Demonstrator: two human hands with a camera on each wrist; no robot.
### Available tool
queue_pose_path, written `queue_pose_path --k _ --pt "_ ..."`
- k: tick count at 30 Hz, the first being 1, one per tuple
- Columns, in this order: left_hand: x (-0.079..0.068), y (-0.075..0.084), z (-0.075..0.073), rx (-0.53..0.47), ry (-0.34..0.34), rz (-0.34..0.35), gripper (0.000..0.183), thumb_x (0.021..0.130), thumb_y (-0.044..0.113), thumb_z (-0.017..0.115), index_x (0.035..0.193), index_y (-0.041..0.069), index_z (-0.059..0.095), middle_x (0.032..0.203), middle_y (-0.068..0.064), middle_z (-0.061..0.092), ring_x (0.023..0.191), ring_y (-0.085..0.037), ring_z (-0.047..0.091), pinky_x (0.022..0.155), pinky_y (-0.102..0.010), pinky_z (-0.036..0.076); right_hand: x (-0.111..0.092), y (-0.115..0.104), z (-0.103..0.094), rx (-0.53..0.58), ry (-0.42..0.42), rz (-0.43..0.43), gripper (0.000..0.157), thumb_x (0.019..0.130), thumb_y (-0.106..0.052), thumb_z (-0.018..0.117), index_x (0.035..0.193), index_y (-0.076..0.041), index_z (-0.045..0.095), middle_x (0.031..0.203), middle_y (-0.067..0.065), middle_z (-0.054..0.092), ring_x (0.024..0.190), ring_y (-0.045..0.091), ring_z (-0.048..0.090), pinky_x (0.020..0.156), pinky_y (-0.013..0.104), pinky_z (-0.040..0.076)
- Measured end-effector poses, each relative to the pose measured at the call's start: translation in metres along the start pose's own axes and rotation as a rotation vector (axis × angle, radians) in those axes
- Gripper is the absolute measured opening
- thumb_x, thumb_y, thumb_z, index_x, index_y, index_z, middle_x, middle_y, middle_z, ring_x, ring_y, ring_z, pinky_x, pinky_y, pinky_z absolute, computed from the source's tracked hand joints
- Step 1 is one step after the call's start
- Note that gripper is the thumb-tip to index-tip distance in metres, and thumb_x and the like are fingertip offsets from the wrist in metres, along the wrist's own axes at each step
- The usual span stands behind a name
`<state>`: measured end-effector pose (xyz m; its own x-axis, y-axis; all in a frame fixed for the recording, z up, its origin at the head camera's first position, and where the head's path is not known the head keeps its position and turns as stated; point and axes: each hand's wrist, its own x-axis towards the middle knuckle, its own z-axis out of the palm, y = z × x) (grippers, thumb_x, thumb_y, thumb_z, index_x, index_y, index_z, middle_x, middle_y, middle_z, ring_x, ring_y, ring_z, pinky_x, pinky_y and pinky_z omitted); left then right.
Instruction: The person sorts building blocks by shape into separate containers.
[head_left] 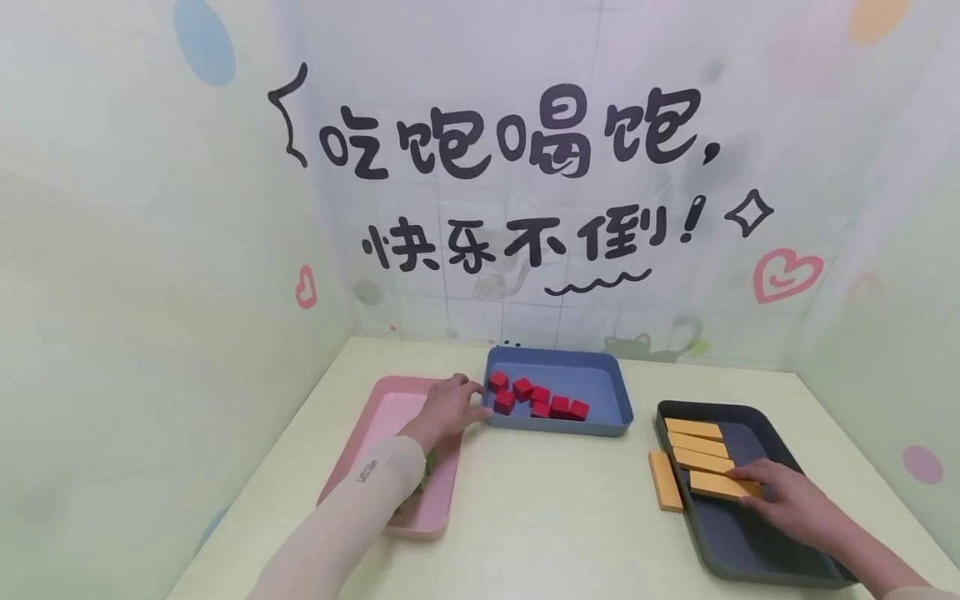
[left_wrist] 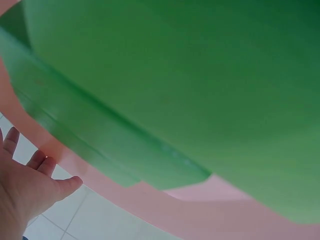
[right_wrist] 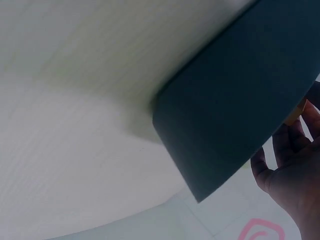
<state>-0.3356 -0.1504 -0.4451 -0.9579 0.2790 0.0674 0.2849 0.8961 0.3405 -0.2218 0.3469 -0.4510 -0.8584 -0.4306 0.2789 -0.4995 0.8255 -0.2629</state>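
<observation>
My left hand (head_left: pixel 448 408) hovers over the far right side of the pink tray (head_left: pixel 389 412), fingertips at the left edge of the blue tray (head_left: pixel 626 392). Its fingers are parted, with nothing seen between them. Green pieces (head_left: pixel 429 468) lie in the pink tray, mostly hidden under the sleeve; in the left wrist view one green surface (left_wrist: pixel 150 100) fills much of the picture. At the right, my right hand (head_left: pixel 795 504) pinches the right end of a yellow wooden block (head_left: pixel 716 484) inside the dark grey tray (head_left: pixel 720 554). The right wrist view shows mainly that tray's outer wall (right_wrist: pixel 225 110).
Several red cubes (head_left: pixel 559 406) sit in the blue tray. More yellow blocks (head_left: pixel 697 446) lie in a row at the far left of the dark tray. Another yellow block (head_left: pixel 665 482) lies on the table against its outer left wall. Printed curtains (head_left: pixel 480 317) enclose the table.
</observation>
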Motion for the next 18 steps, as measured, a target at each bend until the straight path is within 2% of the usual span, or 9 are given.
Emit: queue_pose_path --k 3,6,18 --pt "-0.001 -0.001 0.001 0.007 0.009 0.002 0.05 0.083 0.047 0.059 0.122 0.016 0.056 0.121 -0.009 0.047 0.11 -0.026 0.044 0.097 -0.046 0.028 0.003 -0.001 0.003 -0.042 0.062 -0.063 0.032 0.066 -0.013 0.078 0.096 -0.012 0.067 0.09 -0.009 0.059 0.082 0.009 0.056 0.064 0.03 0.047" --pt "-0.001 -0.002 0.001 0.012 0.011 -0.004 0.051 0.083 0.048 0.059 0.122 0.016 0.056 0.121 -0.009 0.047 0.109 -0.026 0.044 0.097 -0.046 0.028 0.007 -0.003 0.005 -0.07 0.081 -0.091 0.033 0.065 -0.012 0.078 0.096 -0.011 0.067 0.089 -0.008 0.06 0.08 0.008 0.056 0.064 0.03 0.046" --pt "0.001 -0.002 0.002 0.006 0.002 -0.007 0.052 0.082 0.049 0.059 0.123 0.016 0.056 0.123 -0.01 0.047 0.113 -0.027 0.043 0.098 -0.047 0.026 0.015 -0.005 0.007 -0.104 -0.062 0.045 0.028 0.072 -0.014 0.073 0.099 -0.01 0.067 0.092 -0.002 0.059 0.08 0.015 0.056 0.064 0.037 0.044"
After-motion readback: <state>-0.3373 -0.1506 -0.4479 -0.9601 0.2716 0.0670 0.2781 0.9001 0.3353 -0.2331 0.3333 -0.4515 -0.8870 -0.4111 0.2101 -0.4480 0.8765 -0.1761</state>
